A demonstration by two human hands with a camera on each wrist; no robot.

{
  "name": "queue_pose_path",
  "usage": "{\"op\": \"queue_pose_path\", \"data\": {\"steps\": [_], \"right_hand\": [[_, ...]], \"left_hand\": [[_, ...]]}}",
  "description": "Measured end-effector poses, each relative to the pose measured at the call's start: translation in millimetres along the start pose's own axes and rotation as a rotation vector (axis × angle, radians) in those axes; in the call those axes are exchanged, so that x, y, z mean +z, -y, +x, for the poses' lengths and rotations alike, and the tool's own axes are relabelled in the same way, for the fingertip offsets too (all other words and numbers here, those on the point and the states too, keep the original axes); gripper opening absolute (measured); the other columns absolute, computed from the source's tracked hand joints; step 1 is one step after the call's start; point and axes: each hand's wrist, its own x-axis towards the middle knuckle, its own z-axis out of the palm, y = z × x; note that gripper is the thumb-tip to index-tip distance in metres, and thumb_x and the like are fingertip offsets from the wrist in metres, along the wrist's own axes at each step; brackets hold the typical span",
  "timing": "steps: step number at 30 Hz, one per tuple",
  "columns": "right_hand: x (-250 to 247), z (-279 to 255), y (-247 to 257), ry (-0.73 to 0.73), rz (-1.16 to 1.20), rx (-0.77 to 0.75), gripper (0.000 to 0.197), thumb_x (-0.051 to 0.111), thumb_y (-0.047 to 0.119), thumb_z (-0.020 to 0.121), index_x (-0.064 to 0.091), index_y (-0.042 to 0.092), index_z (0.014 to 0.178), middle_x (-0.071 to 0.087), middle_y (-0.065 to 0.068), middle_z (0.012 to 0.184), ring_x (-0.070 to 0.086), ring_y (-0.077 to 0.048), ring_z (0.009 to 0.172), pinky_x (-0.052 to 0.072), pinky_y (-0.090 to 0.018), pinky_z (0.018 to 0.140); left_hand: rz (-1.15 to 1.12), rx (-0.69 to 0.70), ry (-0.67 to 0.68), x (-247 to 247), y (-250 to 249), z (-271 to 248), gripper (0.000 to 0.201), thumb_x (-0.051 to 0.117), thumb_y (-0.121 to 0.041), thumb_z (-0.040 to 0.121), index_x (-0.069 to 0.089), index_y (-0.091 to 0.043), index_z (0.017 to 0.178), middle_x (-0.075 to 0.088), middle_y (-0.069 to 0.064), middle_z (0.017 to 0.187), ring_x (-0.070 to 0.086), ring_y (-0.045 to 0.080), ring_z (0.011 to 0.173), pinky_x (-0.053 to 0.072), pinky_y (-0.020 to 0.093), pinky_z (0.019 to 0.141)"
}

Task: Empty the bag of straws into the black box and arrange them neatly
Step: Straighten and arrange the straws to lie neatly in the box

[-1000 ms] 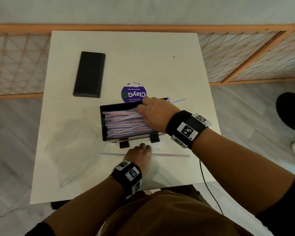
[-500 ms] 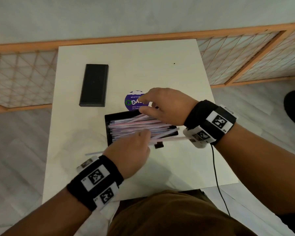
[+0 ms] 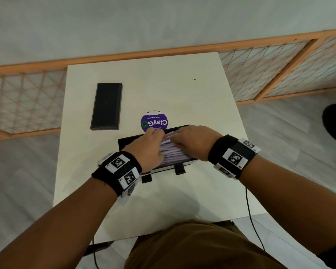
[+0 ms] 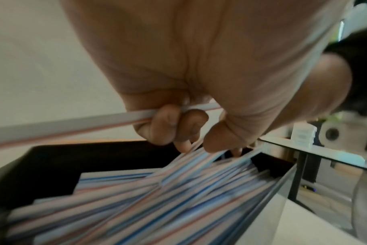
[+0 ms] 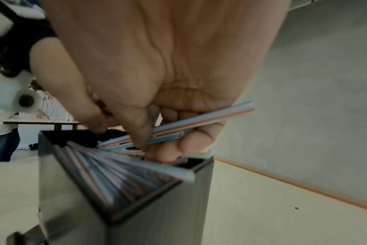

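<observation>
1. White laminate makes up the table (image 3: pixel 163 80), the largest thing in the head view, with an orange-framed lattice railing (image 3: pixel 279 74) beyond it at twelve o'clock.
2. Both forearms reach in from six o'clock, each with a black wristband bearing square markers.
3. At the table's centre sits the black box (image 3: pixel 124 141), open-topped; its far wall lies toward twelve o'clock and two small black feet stick out at six.
4. At ten o'clock from the box lies a flat black rectangular lid (image 3: pixel 106 106), well apart from it; it is probably the box's cover.
5. Just beyond the box at twelve o'clock is a round purple sticker (image 3: pixel 154 121) printed "ClayGo".
6. The left hand (image 3: pixel 147 150) covers the nine o'clock half of the box. In the left wrist view its curled fingers (image 4: pixel 168 126) pinch one red-striped straw (image 4: pixel 73 126) while the fingertips touch the pile.
7. The right hand (image 3: pixel 192 142) covers the three o'clock half. In the right wrist view its fingers (image 5: pixel 191 140) curl around a few loose straws (image 5: pixel 199 119) whose ends poke past the box wall.
8. The straws (image 3: pixel 172 152), striped pink and blue, lie mostly lengthwise in the box, though several cross at angles.
9. I judge the emptying done, as no bag is visible; what remains is laying in the held straws and squaring the crooked ones.
</observation>
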Motion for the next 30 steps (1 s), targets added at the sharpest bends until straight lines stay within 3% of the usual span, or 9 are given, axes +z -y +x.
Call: {"op": "queue_pose_path", "data": {"steps": [4,6,10,12,14,16,21,27,30], "right_hand": [[16.5,-3.1,2.6,-0.125,0.085,-0.076,0.034,0.054,0.023,0.096,0.066,0.024,0.128,0.066,-0.006,0.114,0.064,-0.029,0.101,0.055,-0.044,0.086],[13.6,-5.2,7.0,-0.211,0.142,-0.091,0.035,0.056,0.022,0.091,0.068,0.017,0.124,0.066,-0.009,0.107,0.063,-0.033,0.093,0.053,-0.044,0.083],[-3.3,-11.3,-8.9,-0.347,0.121,0.061,0.031,0.055,0.020,0.090,0.070,0.014,0.117,0.066,-0.010,0.101,0.062,-0.035,0.086,0.053,-0.048,0.078],[-7.3,-19.1,-20.4,-0.347,0.104,0.129,0.032,0.056,0.017,0.095,0.067,0.016,0.125,0.065,-0.009,0.111,0.062,-0.033,0.094,0.053,-0.046,0.083],[-6.7,-28.0,-27.3,-0.336,0.122,0.178,0.031,0.055,0.018,0.098,0.065,0.017,0.128,0.062,-0.008,0.118,0.063,-0.032,0.098,0.053,-0.043,0.082],[-1.9,-34.6,-29.5,-0.294,0.159,0.249,0.032,0.055,0.025,0.100,0.062,0.018,0.131,0.059,-0.007,0.124,0.064,-0.031,0.096,0.052,-0.038,0.079],[15.9,-37.8,-29.0,-0.190,0.239,0.394,0.032,0.054,0.032,0.101,0.059,0.019,0.130,0.059,-0.005,0.121,0.065,-0.029,0.099,0.051,-0.037,0.083],[21.8,-32.9,-23.7,-0.221,0.231,0.374,0.021,0.049,0.022,0.102,0.065,0.018,0.114,0.064,-0.006,0.106,0.062,-0.027,0.090,0.044,-0.032,0.073],[15.2,-32.3,-20.1,-0.439,0.197,0.293,0.019,0.054,0.022,0.097,0.069,0.016,0.107,0.063,-0.005,0.101,0.062,-0.029,0.082,0.051,-0.036,0.068]], "left_hand": [[-0.145,0.027,-0.090,-7.6,-6.8,-2.3,0.043,0.061,-0.014,0.089,0.043,-0.015,0.128,0.046,0.006,0.124,0.059,0.026,0.091,0.053,0.042,0.081],[-0.197,0.018,-0.115,-11.2,-10.4,1.3,0.048,0.060,-0.011,0.088,0.042,-0.013,0.132,0.047,0.007,0.126,0.057,0.025,0.094,0.046,0.034,0.078],[-0.198,-0.026,-0.025,-10.0,-20.3,13.8,0.064,0.062,-0.017,0.090,0.034,-0.010,0.147,0.047,0.009,0.137,0.053,0.023,0.110,0.043,0.031,0.089],[-0.218,-0.058,0.059,-4.0,-26.4,22.6,0.056,0.061,-0.023,0.089,0.042,-0.009,0.139,0.052,0.009,0.132,0.055,0.026,0.111,0.048,0.037,0.094],[-0.223,-0.061,0.083,2.0,-31.4,28.7,0.040,0.057,-0.032,0.080,0.050,-0.013,0.115,0.056,0.006,0.113,0.058,0.028,0.102,0.053,0.045,0.088],[-0.216,-0.029,0.076,10.5,-30.8,32.8,0.037,0.054,-0.036,0.074,0.049,-0.018,0.107,0.055,0.003,0.104,0.058,0.029,0.099,0.052,0.042,0.081],[-0.228,0.081,-0.107,19.8,-25.1,22.4,0.064,0.068,-0.030,0.085,0.045,-0.022,0.144,0.056,0.000,0.127,0.053,0.020,0.118,0.048,0.041,0.101],[-0.191,0.097,-0.353,15.5,2.7,-19.3,0.059,0.073,-0.035,0.089,0.049,-0.022,0.141,0.052,-0.002,0.130,0.049,0.017,0.118,0.044,0.035,0.103],[-0.115,0.049,-0.361,17.4,23.8,-36.5,0.063,0.072,-0.044,0.087,0.048,-0.022,0.141,0.050,-0.001,0.134,0.048,0.019,0.121,0.045,0.040,0.105]]}}
